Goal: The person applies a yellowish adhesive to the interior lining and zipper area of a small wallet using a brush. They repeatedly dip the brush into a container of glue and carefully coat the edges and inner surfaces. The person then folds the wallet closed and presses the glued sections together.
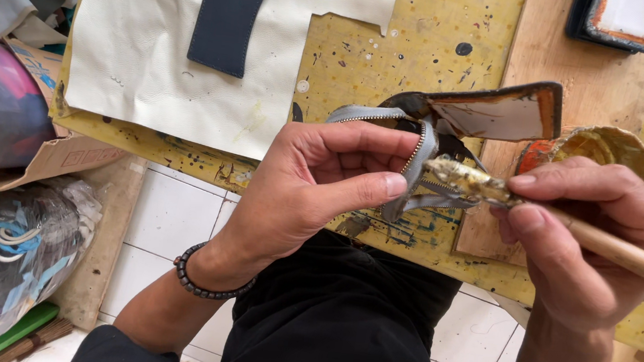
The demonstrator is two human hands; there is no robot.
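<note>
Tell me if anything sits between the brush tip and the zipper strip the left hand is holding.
Nothing visible does. The brush, held in the right hand, has its glue-caked tip right against the grey zipper strip pinched by the left hand. The glue pot stands behind, out of the way.

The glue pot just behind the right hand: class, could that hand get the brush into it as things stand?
Probably yes. The right hand holds the brush just in front of the glue pot, whose open top is partly hidden by that hand; nothing else seems to block it.

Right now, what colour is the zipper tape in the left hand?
Grey, with brassy metal teeth. The zipper, pinched in the left hand, shows best in the head view.
</note>
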